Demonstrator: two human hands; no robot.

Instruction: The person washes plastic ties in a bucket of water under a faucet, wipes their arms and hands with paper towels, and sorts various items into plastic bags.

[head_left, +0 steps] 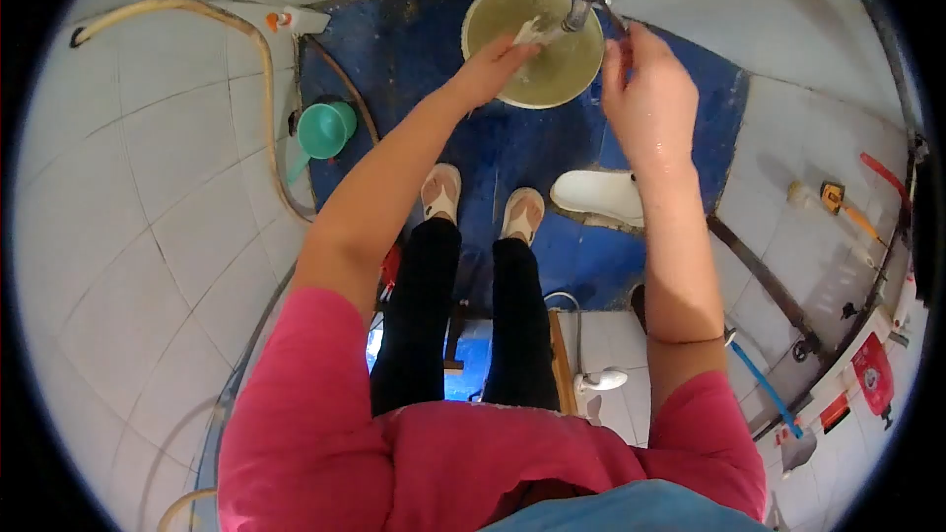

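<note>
My left hand [495,71] reaches over a round pale bucket [473,61] of cloudy water. Its fingers are closed on a small whitish thing [530,33] below the spout, whose kind I cannot make out. A metal tap [579,10] juts from the wall above the bucket. My right hand [652,89] is to the right of the tap, thumb and fingers pinched at the end of the tap's dark handle [613,14]. The wrist looks wet.
A green dipper [325,130] hangs or rests by the left wall, near a beige hose [268,89]. A white squat-toilet basin [599,197] is set in the blue floor [394,49]. Behind me lies a shower head [603,379]. Brushes and a red packet [872,374] line the right wall.
</note>
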